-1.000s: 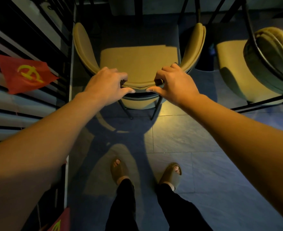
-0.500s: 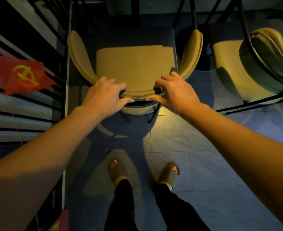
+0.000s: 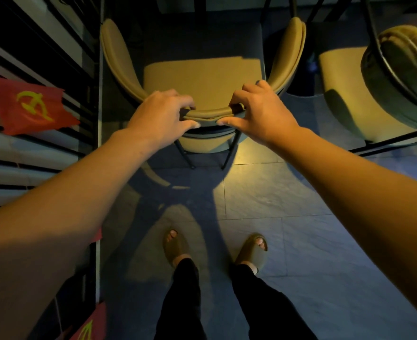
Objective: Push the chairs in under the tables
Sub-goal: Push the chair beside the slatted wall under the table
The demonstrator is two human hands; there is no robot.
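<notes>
At the centre of the frame, the left hand (image 3: 159,114) and right hand (image 3: 261,111) are curling around the padded backrest top of a tan chair (image 3: 202,79). It is likely light, sliding stiffly on thin legs. It is sitting slightly farther forward than before.

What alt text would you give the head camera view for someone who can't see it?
Both hands, left hand and right hand, grip the backrest of a tan chair facing a dark table. A second chair stands to its right; a red flag hangs left.
</notes>
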